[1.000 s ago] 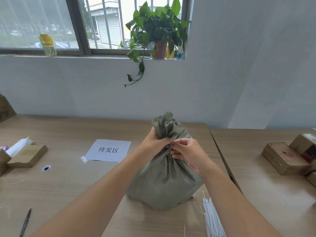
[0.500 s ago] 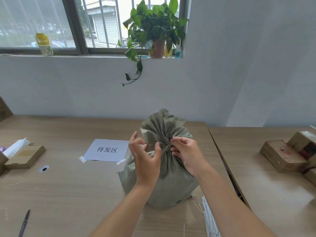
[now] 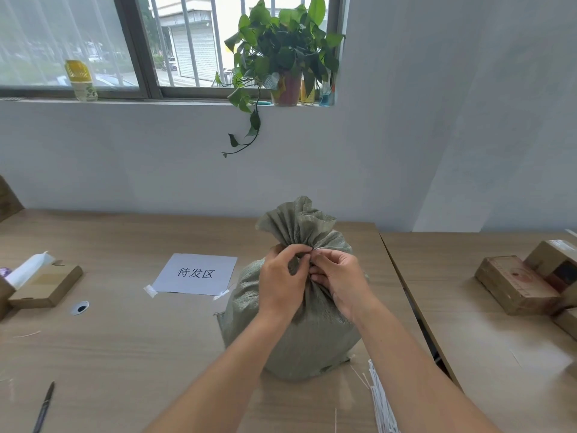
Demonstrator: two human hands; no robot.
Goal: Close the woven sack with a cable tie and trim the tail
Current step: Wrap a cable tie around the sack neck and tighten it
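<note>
Left hand (image 3: 282, 281) closing round the gathered neck of the woven sack (image 3: 299, 332), standing mid-tabletop (image 3: 125, 354); right hand (image 3: 340, 279) pinching at the same spot, something thin and pale there, cable tie not clearly showing; looking soft, crumply, bulky; best gripped just under the ruffled top; spare ties (image 3: 382, 401) lying just beside.
</note>
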